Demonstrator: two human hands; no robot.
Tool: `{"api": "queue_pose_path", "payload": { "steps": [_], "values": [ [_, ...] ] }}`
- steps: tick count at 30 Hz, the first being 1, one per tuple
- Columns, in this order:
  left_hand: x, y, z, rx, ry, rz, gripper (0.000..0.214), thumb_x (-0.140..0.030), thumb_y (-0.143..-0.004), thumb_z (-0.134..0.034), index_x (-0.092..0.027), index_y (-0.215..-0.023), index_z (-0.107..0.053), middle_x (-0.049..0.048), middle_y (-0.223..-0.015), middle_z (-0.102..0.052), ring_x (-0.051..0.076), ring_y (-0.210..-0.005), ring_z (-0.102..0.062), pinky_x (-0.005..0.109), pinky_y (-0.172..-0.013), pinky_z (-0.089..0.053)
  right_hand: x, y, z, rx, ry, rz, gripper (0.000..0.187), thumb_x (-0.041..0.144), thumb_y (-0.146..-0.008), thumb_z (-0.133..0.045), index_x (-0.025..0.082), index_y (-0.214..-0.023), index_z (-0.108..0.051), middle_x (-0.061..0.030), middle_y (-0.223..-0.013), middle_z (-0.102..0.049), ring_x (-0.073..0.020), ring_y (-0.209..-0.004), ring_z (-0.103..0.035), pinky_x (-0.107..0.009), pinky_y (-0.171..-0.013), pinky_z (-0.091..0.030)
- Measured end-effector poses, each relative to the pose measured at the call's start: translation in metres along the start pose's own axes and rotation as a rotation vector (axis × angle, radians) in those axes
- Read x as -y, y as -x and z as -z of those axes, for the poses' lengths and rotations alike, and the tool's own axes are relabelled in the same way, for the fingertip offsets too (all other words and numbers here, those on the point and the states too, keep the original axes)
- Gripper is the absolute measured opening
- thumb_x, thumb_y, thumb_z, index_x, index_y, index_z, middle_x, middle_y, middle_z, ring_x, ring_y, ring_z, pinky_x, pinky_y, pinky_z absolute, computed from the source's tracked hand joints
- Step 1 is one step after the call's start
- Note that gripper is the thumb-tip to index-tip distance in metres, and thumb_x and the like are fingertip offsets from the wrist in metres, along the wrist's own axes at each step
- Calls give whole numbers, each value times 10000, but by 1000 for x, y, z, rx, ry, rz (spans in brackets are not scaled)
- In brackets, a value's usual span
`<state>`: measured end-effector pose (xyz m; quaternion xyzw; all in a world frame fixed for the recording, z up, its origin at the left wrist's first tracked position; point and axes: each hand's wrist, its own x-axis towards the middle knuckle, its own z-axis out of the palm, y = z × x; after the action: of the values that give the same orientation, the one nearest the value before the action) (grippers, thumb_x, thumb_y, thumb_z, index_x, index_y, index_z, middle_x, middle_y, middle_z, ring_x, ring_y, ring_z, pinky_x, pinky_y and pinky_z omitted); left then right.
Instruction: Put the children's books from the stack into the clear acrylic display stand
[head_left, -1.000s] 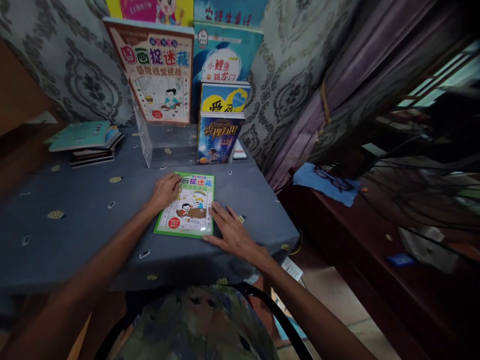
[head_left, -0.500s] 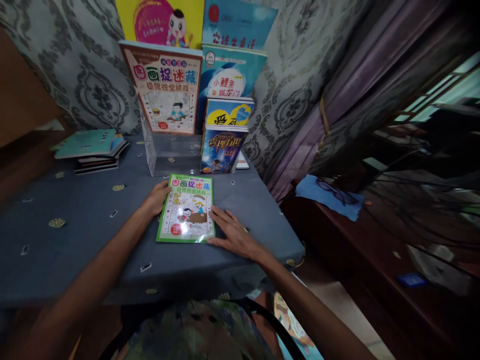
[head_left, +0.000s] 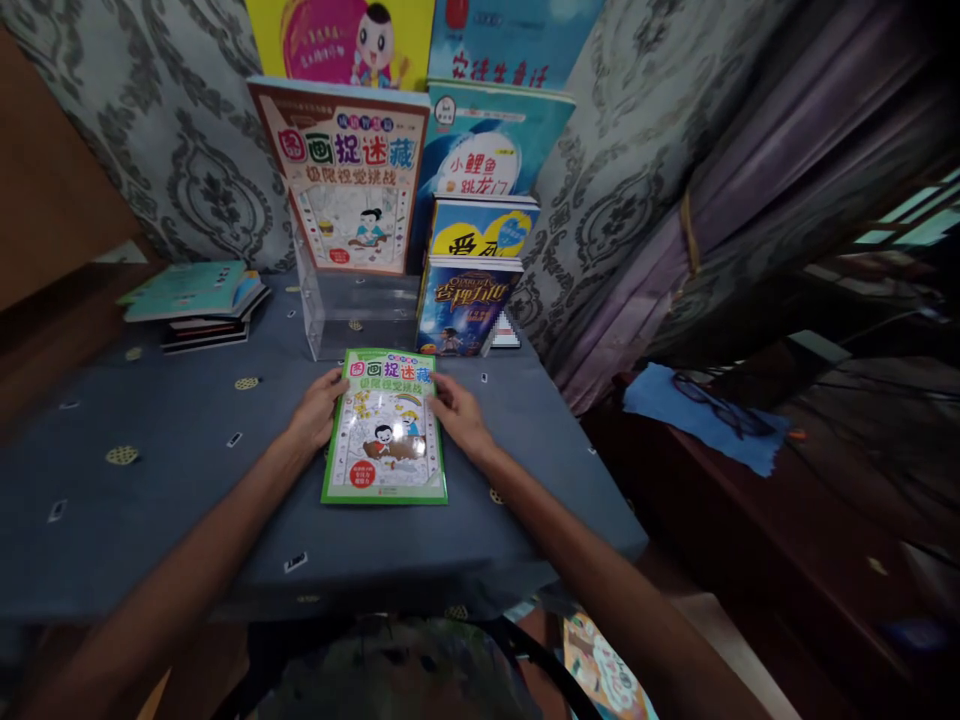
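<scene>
A green-bordered picture book (head_left: 390, 440) lies face up near the front of the cloth-covered table (head_left: 210, 480), its top tilted slightly toward the rack. My left hand (head_left: 319, 405) grips its upper left edge, fingers tucked behind. On the opposite side my right hand (head_left: 459, 412) holds the upper right edge between thumb and fingers. Right behind it stands a clear acrylic book rack (head_left: 360, 330). A brown-bordered book (head_left: 349, 190) leans on the rack's left side, above a bare lower tier. At the right front of the rack is a dark blue book (head_left: 466, 310).
More books, including a teal one (head_left: 517, 125) and a yellow one (head_left: 341, 45), fill the rack's upper tiers. A stack of books (head_left: 199, 300) lies at the back left. To the right, a blue cloth (head_left: 701, 415) with glasses rests on a dark red surface.
My right hand has moved up from the book's lower right side to its upper right edge and closed on it. My left hand keeps its hold. The view has shifted slightly.
</scene>
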<state>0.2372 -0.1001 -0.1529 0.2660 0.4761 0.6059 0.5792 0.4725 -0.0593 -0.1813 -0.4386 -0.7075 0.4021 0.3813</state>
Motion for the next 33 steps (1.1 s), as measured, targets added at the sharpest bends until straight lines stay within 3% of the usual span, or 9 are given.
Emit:
{"api": "queue_pose_path", "payload": {
  "steps": [3, 7, 11, 14, 17, 27, 33],
  "values": [
    [-2, 3, -3, -25, -3, -8, 226, -123, -783, -687, -174, -992, -618, 72, -966, -775, 249, -904, -762, 414, -817, -642, 1, -9, -4, -12, -352, -105, 653, 517, -875, -635, 228, -1435, -465, -85, -1081, -776, -260, -961, -746, -459, -852, -615],
    [-5, 6, -7, -19, -17, -32, 243, -128, -810, -637, -180, -1046, -611, 72, -1004, -775, 254, -944, -755, 431, -862, -631, 10, -2, 3, 155, -557, -157, 561, 555, -758, -768, 215, -1186, -644, -78, -1065, -788, -277, -982, -752, -476, -907, -610],
    [-9, 11, -6, 75, -33, -18, 342, -131, -813, -613, -190, -1150, -613, 83, -1093, -768, 273, -1035, -732, 466, -945, -600, 14, 4, 6, 185, -554, -177, 443, 498, -765, -783, 215, -1093, -693, -78, -1134, -776, -265, -1053, -731, -465, -949, -593],
    [-10, 16, -4, 174, -53, 38, 569, -88, -711, -672, -197, -1260, -570, 87, -1141, -760, 303, -1051, -728, 517, -971, -582, 13, 4, 3, 168, -541, -165, 444, 490, -766, -792, 221, -1107, -698, -71, -1141, -774, -254, -1037, -731, -449, -947, -588],
    [-9, 18, -4, 183, -67, 90, 698, -54, -639, -706, -199, -1300, -537, 89, -1121, -767, 317, -1011, -741, 530, -944, -591, 10, 4, 2, 178, -577, -139, 451, 501, -742, -815, 229, -1084, -702, -52, -1118, -779, -237, -987, -736, -430, -929, -591],
    [-7, 16, -6, 184, -48, 68, 721, -32, -621, -693, -175, -1308, -525, 125, -1151, -753, 352, -1095, -712, 525, -942, -590, 6, 2, 2, 199, -612, -122, 450, 510, -745, -816, 214, -1058, -686, -51, -1072, -784, -221, -944, -731, -400, -872, -599],
    [-9, 18, -6, 157, -67, 72, 693, -43, -616, -706, -172, -1278, -549, 116, -1108, -766, 349, -1044, -729, 530, -917, -602, 10, 2, 5, 226, -631, -148, 425, 485, -775, -796, 212, -1084, -694, -56, -1039, -781, -202, -901, -729, -383, -857, -587]
  ]
}}
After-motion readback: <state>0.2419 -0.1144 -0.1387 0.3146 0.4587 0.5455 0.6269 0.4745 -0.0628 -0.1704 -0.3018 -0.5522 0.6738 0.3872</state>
